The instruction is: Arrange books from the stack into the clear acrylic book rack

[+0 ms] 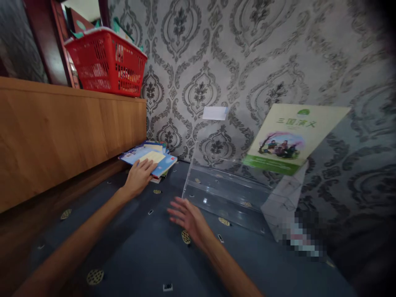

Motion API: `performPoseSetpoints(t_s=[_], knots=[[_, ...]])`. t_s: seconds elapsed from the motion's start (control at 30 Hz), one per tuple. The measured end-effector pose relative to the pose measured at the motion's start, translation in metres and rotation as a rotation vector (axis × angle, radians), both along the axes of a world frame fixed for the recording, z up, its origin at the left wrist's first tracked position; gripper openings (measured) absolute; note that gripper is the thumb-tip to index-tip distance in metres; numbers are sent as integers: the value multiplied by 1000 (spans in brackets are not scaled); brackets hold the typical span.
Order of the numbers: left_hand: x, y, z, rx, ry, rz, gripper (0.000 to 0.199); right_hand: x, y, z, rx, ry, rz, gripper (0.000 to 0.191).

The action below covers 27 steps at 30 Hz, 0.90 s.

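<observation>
My left hand [140,176] rests on the near side of a small pile of books, its fingers lying over a blue book [167,164] with a pale yellow panel. Under and behind that one, more blue-covered books [131,153] are fanned out. My right hand [190,218] is held open with fingers spread and nothing in it, just in front of a clear plastic display rack [201,194]. In the right part of the rack leans a cream and green book [278,142] with a picture on its cover. A small white card [215,113] sits at the rack's upper left.
A dark blue patterned cloth [130,247] covers the surface below. To the left runs a wooden cabinet side [62,136] with a red plastic basket [113,62] of items on top. Patterned wallpaper [201,49] stands behind. At the right is a blurred-out patch [303,239].
</observation>
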<state>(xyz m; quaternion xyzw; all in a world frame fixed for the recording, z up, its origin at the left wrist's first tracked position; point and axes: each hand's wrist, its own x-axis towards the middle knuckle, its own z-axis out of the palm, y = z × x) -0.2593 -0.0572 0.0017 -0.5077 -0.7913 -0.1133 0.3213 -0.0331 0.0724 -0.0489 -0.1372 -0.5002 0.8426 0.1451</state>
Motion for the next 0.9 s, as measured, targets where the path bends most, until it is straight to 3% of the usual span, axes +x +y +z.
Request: performPoseSetpoints(t_s=[0.1, 0.17, 0.3, 0.37, 0.47, 0.63, 0.73, 0.8, 0.9], knots=[[24, -31, -22, 9, 150, -69, 42, -44, -8, 18, -255, 82, 85, 55], [46, -50, -42, -4, 209, -118, 42, -58, -15, 17, -308, 121, 70, 45], [98, -74, -84, -114, 162, -222, 43, -43, -23, -19, -213, -85, -111, 29], [121, -79, -95, -191, 120, -267, 43, -21, -24, -41, -159, -209, -168, 29], [152, -77, -95, -237, 30, -341, 38, 16, -19, -55, -90, -249, -164, 34], [194, -59, -77, -277, -202, -571, 60, 68, -2, -42, 61, -247, -145, 44], [190, -44, -74, -387, -340, -559, 58, 92, 6, -39, 126, -256, -120, 49], [168, -35, -77, -465, -395, -500, 54, 104, 11, -42, 157, -256, -123, 53], [121, -25, -86, -454, -452, -302, 52, 113, 19, -49, 241, -262, -142, 51]])
